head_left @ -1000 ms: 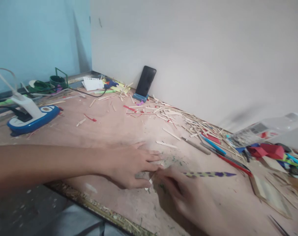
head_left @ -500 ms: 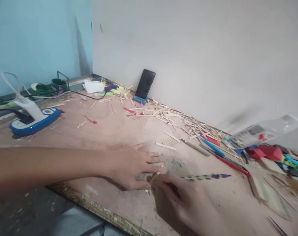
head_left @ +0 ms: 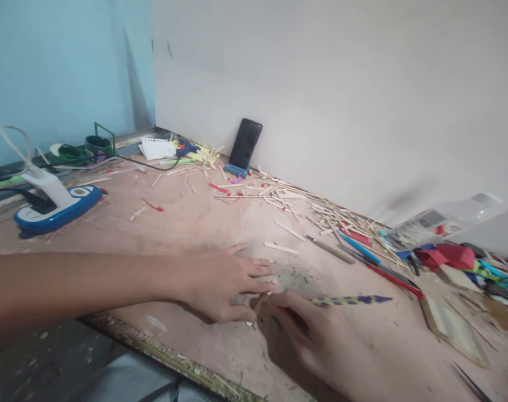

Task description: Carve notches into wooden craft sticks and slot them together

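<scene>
My left hand (head_left: 224,283) lies flat on the wooden tabletop (head_left: 187,229), fingers spread, their tips close to my right hand. Closed in a writing grip, my right hand (head_left: 316,335) holds a thin pencil (head_left: 350,300), yellow with purple spots. Its tapered purple end sticks out to the right; the end at the table is hidden by my fingers. A small pale piece (head_left: 249,323) shows just below my left thumb. Whatever lies under the left fingers is mostly covered. Dark green specks (head_left: 298,274) dot a greyish patch beyond the hands.
A phone (head_left: 245,144) leans on a blue stand by the wall. Many wooden sticks (head_left: 287,194) lie scattered along the back. At right are a craft knife (head_left: 330,249), blue-and-red handled tool (head_left: 394,279), plastic bottle (head_left: 442,223) and wooden block (head_left: 455,332). A power strip (head_left: 59,209) sits left.
The view has shifted very slightly. Both hands keep nearly the same pose, with the pencil still in the right hand.
</scene>
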Tool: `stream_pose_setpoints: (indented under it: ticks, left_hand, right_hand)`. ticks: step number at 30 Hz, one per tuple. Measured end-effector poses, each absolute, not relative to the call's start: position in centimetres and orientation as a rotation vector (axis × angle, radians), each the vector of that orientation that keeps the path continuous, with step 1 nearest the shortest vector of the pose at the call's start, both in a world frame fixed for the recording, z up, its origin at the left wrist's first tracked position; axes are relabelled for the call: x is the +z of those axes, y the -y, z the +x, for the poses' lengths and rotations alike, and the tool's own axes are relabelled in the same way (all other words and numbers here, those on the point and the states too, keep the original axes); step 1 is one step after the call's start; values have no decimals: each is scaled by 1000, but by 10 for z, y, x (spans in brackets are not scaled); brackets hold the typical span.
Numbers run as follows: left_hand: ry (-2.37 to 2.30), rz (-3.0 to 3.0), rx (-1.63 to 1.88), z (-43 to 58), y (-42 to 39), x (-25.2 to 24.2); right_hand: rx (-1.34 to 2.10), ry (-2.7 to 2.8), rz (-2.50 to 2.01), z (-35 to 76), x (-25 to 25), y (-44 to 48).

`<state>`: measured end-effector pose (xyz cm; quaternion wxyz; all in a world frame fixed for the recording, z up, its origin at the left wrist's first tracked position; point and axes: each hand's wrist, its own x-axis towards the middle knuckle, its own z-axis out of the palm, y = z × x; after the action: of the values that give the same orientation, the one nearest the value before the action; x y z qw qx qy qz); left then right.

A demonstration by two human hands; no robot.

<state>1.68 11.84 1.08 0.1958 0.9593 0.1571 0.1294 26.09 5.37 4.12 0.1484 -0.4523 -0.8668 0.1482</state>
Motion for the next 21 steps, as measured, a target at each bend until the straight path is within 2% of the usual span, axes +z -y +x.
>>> stream_pose_setpoints:
  ticks: [7, 10, 14, 21]
  left_hand:
    - [-461, 2691, 315, 17, -118, 12]
    - [-447, 2685, 321, 17, -118, 12]
    - [-447, 2695, 324, 17, -120, 11]
    - [-438, 2677, 333, 17, -120, 10]
  right_hand:
    - [509, 2473, -1322, 259, 42, -52]
    - [380, 2468, -1326, 260, 42, -54]
    - [499, 2474, -1262, 259, 41, -55]
    - [503, 2450, -1269, 258, 39, -54]
